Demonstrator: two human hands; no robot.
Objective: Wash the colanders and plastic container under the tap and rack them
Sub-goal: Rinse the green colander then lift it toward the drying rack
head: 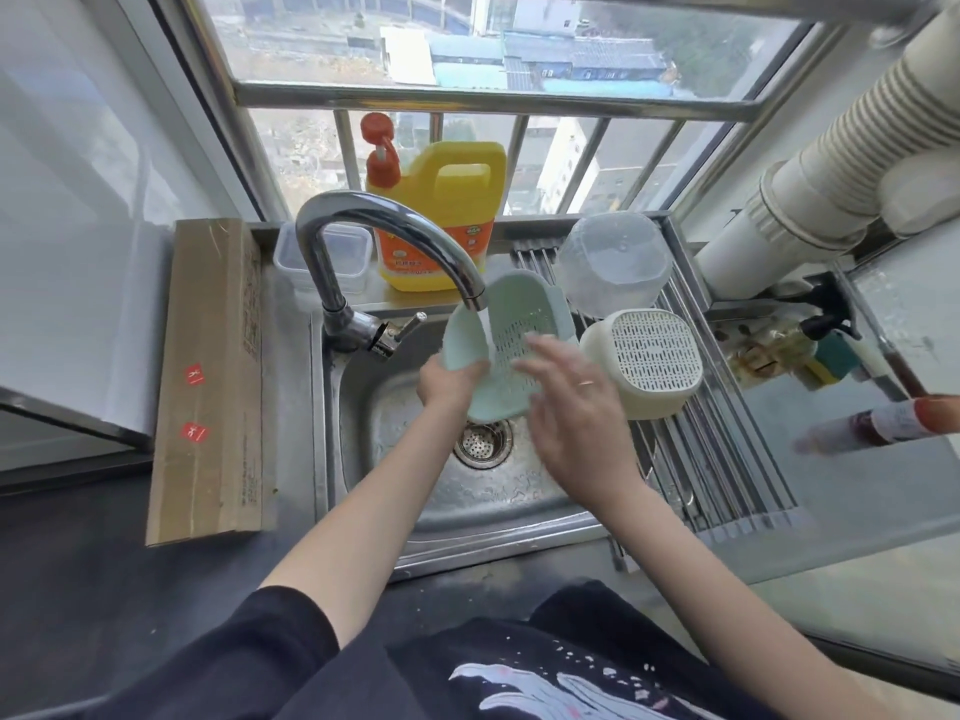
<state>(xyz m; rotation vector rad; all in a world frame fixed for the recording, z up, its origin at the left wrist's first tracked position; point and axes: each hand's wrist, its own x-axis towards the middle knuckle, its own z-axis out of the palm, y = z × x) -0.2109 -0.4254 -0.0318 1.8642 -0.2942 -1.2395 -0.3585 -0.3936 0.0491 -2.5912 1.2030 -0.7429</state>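
Green colander [511, 350] tilted under tap [395, 241], left hand [447, 387] gripping its lower rim; right hand [576, 407] nearer rack [727, 470], fingers loose, holding nothing.

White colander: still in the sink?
No. The white colander sits upside down on the drying rack right of the sink, while the left hand holds the green colander under the tap.

Rack [727, 459] front bare; 2 bowls [641, 363] behind.
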